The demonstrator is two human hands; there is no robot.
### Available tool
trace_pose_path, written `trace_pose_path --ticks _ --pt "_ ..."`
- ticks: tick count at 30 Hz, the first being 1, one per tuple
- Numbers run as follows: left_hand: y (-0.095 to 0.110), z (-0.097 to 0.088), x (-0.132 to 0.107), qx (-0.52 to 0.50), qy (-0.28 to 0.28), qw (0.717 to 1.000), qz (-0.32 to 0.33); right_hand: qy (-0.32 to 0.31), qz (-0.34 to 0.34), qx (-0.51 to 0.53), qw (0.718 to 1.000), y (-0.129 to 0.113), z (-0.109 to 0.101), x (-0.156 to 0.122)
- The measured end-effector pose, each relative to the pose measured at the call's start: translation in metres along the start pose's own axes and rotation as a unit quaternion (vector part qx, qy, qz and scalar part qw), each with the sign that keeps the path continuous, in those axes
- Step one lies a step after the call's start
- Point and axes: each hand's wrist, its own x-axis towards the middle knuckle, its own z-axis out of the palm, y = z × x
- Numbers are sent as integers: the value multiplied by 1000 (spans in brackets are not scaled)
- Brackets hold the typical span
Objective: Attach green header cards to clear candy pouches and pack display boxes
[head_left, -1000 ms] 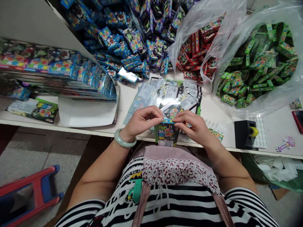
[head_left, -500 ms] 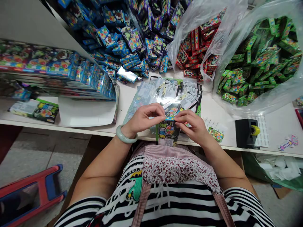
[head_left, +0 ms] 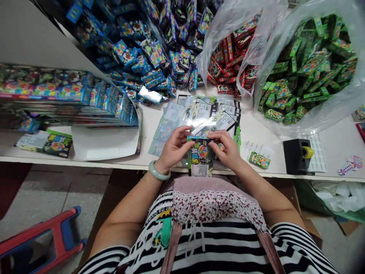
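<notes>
"What is being held?"
"A green-edged printed card packet (head_left: pixel 200 156) is pinched along its top edge, with its lower end held just over the front edge of a white table (head_left: pixel 145 144)."
"How are the hands set?"
"The left hand (head_left: pixel 173 149), with a pale green bangle (head_left: pixel 157 170) at its wrist, and the right hand (head_left: pixel 226 150) are each half closed on the packet's top corners."
"What lies nearby?"
"A layer of clear plastic sleeves (head_left: pixel 199 118) is spread just behind the packet. Blue boxes (head_left: pixel 142 57), red boxes (head_left: pixel 229 64) and green boxes (head_left: pixel 308 72) are heaped beyond it, and a black tape dispenser (head_left: pixel 296 156) is placed on the right."
</notes>
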Motion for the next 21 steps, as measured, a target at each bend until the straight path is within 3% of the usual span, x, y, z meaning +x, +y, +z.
trace_pose_path --ticks 5,10,13,15,17,18,21 --pt "0 -3 0 78 -8 997 23 27 14 27 999 -3 13 -2" --pt "-7 0 9 104 8 993 49 -21 46 18 999 -5 2 1" --pt "-10 3 16 113 32 992 52 -24 88 40 995 13 -36 -10" --pt "-9 3 19 126 57 990 35 45 154 3 987 36 -73 -26" --pt "-9 3 21 139 82 987 13 128 247 -104 955 63 -112 -45" --pt "-10 3 21 146 90 985 1 136 287 -163 934 75 -129 -54" --pt "-11 6 22 155 99 983 -17 77 365 -262 890 100 -159 -70"
